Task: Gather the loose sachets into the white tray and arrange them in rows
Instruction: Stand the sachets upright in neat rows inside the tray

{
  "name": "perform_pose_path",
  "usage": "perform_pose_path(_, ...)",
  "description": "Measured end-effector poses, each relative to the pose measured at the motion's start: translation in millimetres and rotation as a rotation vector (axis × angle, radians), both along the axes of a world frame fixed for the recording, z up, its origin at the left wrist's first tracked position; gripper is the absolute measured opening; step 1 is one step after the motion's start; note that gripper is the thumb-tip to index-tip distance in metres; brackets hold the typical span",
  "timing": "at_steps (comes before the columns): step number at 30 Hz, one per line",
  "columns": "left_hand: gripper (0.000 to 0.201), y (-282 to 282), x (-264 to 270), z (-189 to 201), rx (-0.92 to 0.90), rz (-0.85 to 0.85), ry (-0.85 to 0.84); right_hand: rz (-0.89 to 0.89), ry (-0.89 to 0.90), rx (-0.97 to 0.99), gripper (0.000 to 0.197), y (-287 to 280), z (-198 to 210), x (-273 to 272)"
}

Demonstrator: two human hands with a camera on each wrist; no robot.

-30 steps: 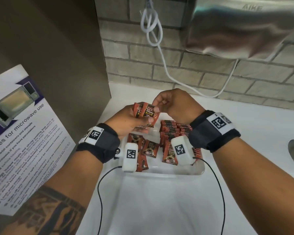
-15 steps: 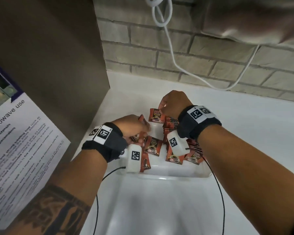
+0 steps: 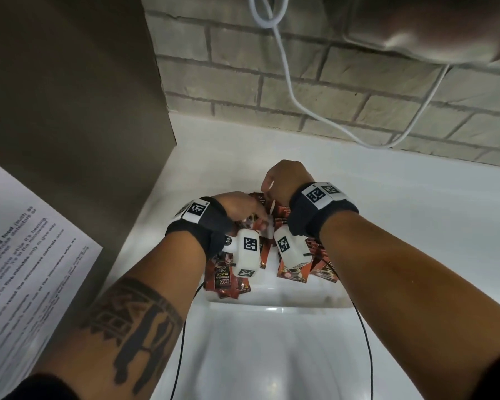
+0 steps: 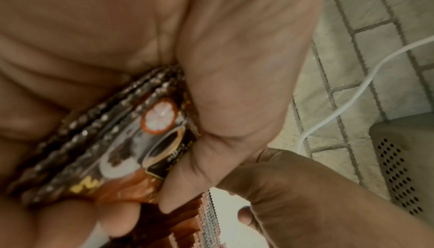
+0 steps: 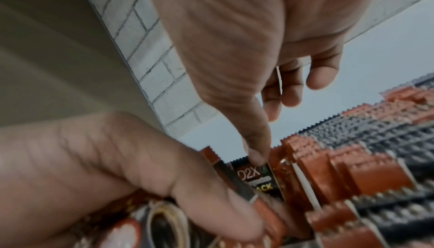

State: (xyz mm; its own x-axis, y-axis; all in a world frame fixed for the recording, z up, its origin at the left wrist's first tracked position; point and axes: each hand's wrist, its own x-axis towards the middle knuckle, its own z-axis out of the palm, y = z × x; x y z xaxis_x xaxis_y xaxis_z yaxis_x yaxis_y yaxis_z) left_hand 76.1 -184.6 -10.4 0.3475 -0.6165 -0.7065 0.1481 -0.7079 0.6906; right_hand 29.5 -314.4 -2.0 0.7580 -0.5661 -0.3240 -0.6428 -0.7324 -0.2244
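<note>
The white tray [image 3: 272, 303] sits on the white counter and holds red-brown coffee sachets. Rows of upright sachets [image 5: 364, 159] fill its right side, and loose ones [image 3: 225, 281] lie at the front left. My left hand [image 3: 240, 209] is over the tray's left part and grips a small stack of sachets [image 4: 131, 150] between thumb and fingers. My right hand [image 3: 283, 183] is at the tray's back. Its thumb presses on the top edge of one upright sachet [image 5: 256, 179] beside the rows, while its other fingers hang loosely curled behind.
A brown cabinet side [image 3: 70, 111] rises at the left, with a printed notice [image 3: 26, 255] in front of it. Behind is a brick wall [image 3: 300, 82] with a white cable [image 3: 295, 96] hanging. A steel appliance [image 3: 430, 24] is overhead at the right.
Both hands have come down from above the tray into it. The right hand took one sachet from the left hand's stack and set it at the tray's back.
</note>
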Motion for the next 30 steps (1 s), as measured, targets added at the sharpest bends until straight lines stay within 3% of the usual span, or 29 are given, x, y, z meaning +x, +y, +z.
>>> perform_pose_path(6,0.038,1.0,-1.1,-6.0,-0.008,0.026,-0.008,0.000,-0.027,0.010,0.015,-1.8,0.9,-4.7)
perform_pose_path(12,0.026,7.6,2.8,6.3,0.055,-0.023,0.043,0.015,-0.100,-0.003,0.016,-3.1,16.9,-12.4)
perform_pose_path(15,0.012,11.8,6.4,7.1,-0.024,0.021,0.024,0.016,-0.222,0.032,0.009,-4.0,31.7,-20.7)
perform_pose_path(19,0.032,25.9,13.4,11.5,-0.213,0.127,0.161,0.040,-0.325,0.228,0.011,4.5,45.8,-35.9)
perform_pose_path(23,0.047,37.0,11.3,19.1,-0.409,0.087,0.173,0.048,-0.371,0.439,0.015,10.2,48.6,-45.5)
perform_pose_path(27,0.044,45.0,8.5,27.6,-0.448,0.096,0.066,-0.020,-0.475,0.459,0.008,8.5,54.7,-48.6)
perform_pose_path(30,0.038,51.1,14.9,27.9,-0.301,0.154,-0.009,-0.068,-0.499,0.321,0.001,5.1,56.5,-46.8)
